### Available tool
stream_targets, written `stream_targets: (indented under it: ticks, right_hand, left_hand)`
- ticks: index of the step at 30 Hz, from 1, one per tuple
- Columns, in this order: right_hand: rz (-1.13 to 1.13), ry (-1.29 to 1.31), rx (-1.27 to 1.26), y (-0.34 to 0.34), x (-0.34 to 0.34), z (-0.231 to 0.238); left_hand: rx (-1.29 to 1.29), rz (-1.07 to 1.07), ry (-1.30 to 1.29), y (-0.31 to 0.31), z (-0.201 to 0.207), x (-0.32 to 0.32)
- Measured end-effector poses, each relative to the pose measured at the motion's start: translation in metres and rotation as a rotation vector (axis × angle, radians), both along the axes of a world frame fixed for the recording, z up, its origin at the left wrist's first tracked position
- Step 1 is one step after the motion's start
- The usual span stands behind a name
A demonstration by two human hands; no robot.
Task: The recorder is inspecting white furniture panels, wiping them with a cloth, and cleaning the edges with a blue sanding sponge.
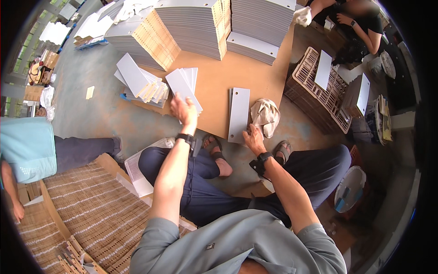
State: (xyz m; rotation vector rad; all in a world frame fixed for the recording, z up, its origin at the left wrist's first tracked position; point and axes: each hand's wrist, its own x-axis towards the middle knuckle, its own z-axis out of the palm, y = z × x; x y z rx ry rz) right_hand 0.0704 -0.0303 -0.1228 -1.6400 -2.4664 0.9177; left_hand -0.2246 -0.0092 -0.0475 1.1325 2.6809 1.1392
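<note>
My left hand (184, 111) is at the lower edge of a small fan of light grey panels (182, 84) on the brown board. Its fingers are apart and slightly blurred, touching or just over the panels. My right hand (254, 140) is beside the lower right corner of two overlapping grey panels (239, 112), which have round holes near their ends. Its thumb and fingers are spread, the thumb at the panel's edge. A crumpled beige cloth (265, 116) lies just above that hand. Left of the fan is a messier pile of grey panels (132, 75) with pale edges.
Tall stacks of grey panels (187, 20) stand along the far side of the brown board (207, 73). A brown plastic crate (315, 91) bearing panels is to the right. A co-worker's gloved hand (302, 16) shows at far right; another person (27, 146) is at left, near slatted bundles (91, 201).
</note>
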Motion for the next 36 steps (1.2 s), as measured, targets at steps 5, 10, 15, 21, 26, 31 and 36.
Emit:
stream_targets:
  ticks: [5, 10, 15, 21, 26, 31, 36]
  right_hand:
    - [-0.351, 0.524, -0.119, -0.01, -0.018, 0.017]
    - [-0.351, 0.649, -0.407, -0.008, -0.012, 0.04]
    - [-0.472, 0.815, -0.646, -0.019, -0.01, 0.037]
    - [-0.454, 1.107, -0.776, -0.037, -0.001, 0.034]
    - [-0.559, 1.296, -0.861, -0.032, -0.01, 0.051]
    - [-0.581, 1.183, -0.722, -0.027, -0.001, 0.099]
    - [-0.551, 1.105, -0.482, -0.01, 0.041, 0.116]
  left_hand:
    - [-0.264, -0.527, -0.061, -0.034, -0.04, 0.1]
    - [-0.423, -0.4, -0.322, -0.042, -0.06, 0.158]
    - [-0.454, -0.27, -0.344, -0.039, -0.053, 0.163]
    - [-0.444, -0.231, -0.422, -0.035, -0.056, 0.13]
    - [-0.364, -0.262, -0.533, -0.032, -0.066, 0.133]
    - [0.111, -0.331, -1.717, -0.036, -0.059, 0.166]
    - [-0.066, -0.67, -1.397, -0.022, -0.021, 0.206]
